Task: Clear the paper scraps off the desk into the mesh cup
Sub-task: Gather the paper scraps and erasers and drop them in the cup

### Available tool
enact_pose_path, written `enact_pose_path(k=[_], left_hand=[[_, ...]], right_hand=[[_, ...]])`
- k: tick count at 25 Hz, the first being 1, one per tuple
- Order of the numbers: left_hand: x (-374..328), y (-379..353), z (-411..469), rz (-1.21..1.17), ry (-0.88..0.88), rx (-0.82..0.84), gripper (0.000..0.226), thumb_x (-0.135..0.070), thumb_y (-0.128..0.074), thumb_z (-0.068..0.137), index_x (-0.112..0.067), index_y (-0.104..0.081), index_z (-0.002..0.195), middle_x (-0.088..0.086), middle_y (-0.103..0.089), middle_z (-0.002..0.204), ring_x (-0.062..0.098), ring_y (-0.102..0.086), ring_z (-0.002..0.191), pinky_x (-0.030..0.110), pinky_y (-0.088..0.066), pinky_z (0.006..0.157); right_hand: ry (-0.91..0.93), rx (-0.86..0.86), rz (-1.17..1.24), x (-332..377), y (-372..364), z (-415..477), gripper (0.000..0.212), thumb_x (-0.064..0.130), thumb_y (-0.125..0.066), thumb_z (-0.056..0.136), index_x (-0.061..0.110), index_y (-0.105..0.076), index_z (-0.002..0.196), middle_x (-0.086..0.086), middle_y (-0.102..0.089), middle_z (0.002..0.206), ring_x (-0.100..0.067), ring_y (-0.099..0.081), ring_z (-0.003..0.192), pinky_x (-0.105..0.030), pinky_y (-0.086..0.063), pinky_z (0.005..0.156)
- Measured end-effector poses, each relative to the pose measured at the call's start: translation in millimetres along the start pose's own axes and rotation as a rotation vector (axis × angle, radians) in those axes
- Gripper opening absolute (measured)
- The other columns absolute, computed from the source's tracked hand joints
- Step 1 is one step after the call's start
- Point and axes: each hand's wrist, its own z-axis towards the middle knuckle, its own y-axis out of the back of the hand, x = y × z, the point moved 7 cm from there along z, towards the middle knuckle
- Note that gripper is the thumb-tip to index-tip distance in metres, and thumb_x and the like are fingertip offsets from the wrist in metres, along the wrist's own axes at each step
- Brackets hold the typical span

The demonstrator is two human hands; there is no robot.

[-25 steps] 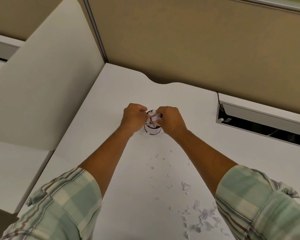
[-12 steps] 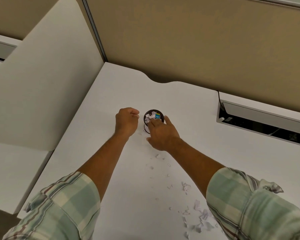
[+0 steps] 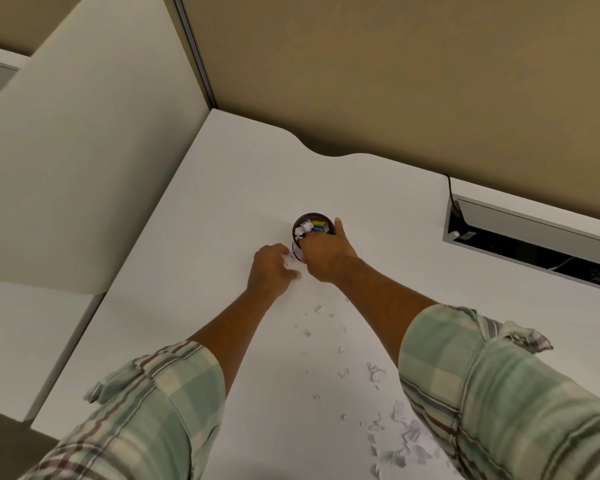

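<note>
The dark mesh cup stands mid-desk and holds white scraps plus a yellow and a blue item. My right hand wraps its near side, thumb up along the right rim. My left hand rests on the desk just left of the cup. Its fingers are curled on a few white paper scraps at the cup's base. More small scraps trail across the white desk toward me. A thicker pile of scraps lies near my right sleeve.
A cable tray opening with a black cord is set into the desk at the right. A white divider panel stands along the left edge. A beige partition wall closes off the back.
My hands have left the top of the cup. The right hand came down and closed around the cup's side. The left hand dropped to the desk beside it, onto scraps.
</note>
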Motion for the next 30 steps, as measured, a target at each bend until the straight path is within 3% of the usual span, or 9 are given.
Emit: enact_pose_path(k=[5,9,13,16,18,20,23,26,30], left_hand=[[-8,-4,-2,-0.015,-0.043,-0.049,0.044,-0.015,-0.087,0.076,-0.009,-0.069,0.116,0.015,-0.067,0.115,0.031,-0.067,0.105,0.037,-0.056,0.094],[-5,-6,-4,-0.053,-0.067,-0.092,0.030,-0.013,-0.082,0.080,-0.007,-0.071,0.108,0.015,-0.067,0.107,0.031,-0.068,0.099,0.031,-0.053,0.084],[-7,-12,-4,-0.004,-0.071,-0.076,0.049,-0.019,-0.085,0.077,-0.010,-0.064,0.120,0.014,-0.064,0.115,0.030,-0.063,0.109,0.035,-0.053,0.090],[-8,-14,-5,0.025,-0.073,-0.084,0.068,-0.026,-0.087,0.075,-0.016,-0.055,0.134,0.011,-0.057,0.123,0.030,-0.059,0.115,0.039,-0.054,0.091],[-7,-17,-3,0.050,-0.076,-0.072,0.068,-0.030,-0.086,0.076,-0.019,-0.054,0.136,0.009,-0.054,0.123,0.029,-0.058,0.116,0.045,-0.056,0.092],[-8,-17,-2,0.079,-0.085,-0.074,0.055,-0.033,-0.082,0.080,-0.020,-0.060,0.129,0.009,-0.053,0.119,0.030,-0.058,0.115,0.047,-0.057,0.089],[-11,-19,-5,0.207,-0.095,-0.123,0.044,-0.036,-0.076,0.086,-0.018,-0.065,0.124,0.011,-0.053,0.121,0.031,-0.055,0.116,0.045,-0.059,0.085],[-12,-26,-20,0.360,-0.125,-0.157,0.052,-0.042,-0.071,0.089,-0.019,-0.060,0.134,0.009,-0.050,0.135,0.030,-0.049,0.123,0.040,-0.052,0.094],[-8,-48,-48,0.474,-0.140,-0.113,0.063,-0.050,-0.061,0.092,-0.024,-0.047,0.146,0.008,-0.033,0.158,0.031,-0.035,0.141,0.044,-0.039,0.108]], right_hand=[[-0.048,-0.262,0.202,-8,-3,-3,0.047,0.028,-0.056,0.101,0.027,-0.047,0.147,-0.002,-0.059,0.145,-0.025,-0.050,0.138,-0.047,-0.006,0.129],[-0.037,-0.530,0.310,-17,7,-28,0.017,0.026,-0.064,0.095,0.028,-0.071,0.110,0.001,-0.076,0.103,-0.021,-0.069,0.104,-0.044,-0.016,0.123],[-0.037,-0.767,0.535,-34,13,-58,0.017,0.044,-0.069,0.091,0.028,-0.075,0.092,0.008,-0.075,0.093,-0.015,-0.065,0.094,-0.033,-0.035,0.092],[-0.184,-0.904,0.779,-63,-2,-73,0.019,0.038,-0.062,0.096,0.022,-0.072,0.092,0.005,-0.069,0.095,-0.015,-0.062,0.091,-0.034,-0.040,0.087],[-0.303,-0.864,0.835,-83,-20,-69,0.019,0.027,-0.057,0.099,0.015,-0.071,0.103,-0.003,-0.070,0.106,-0.024,-0.066,0.098,-0.043,-0.048,0.092],[-0.326,-0.634,0.813,-93,-43,-53,0.033,0.017,-0.053,0.099,0.009,-0.063,0.130,-0.011,-0.064,0.134,-0.032,-0.060,0.123,-0.046,-0.045,0.107],[-0.195,-0.249,0.616,-83,-74,-33,0.060,0.021,-0.045,0.101,0.012,-0.029,0.158,-0.006,-0.026,0.168,-0.026,-0.027,0.153,-0.041,-0.026,0.123],[-0.064,-0.139,0.448,-63,-86,-26,0.069,0.025,-0.043,0.100,0.016,-0.015,0.162,-0.001,-0.006,0.172,-0.028,-0.008,0.158,-0.047,-0.026,0.122],[-0.010,-0.116,0.363,-39,-99,-38,0.073,0.028,-0.042,0.100,0.015,-0.007,0.163,-0.004,0.000,0.172,-0.030,-0.003,0.158,-0.046,-0.022,0.125]])
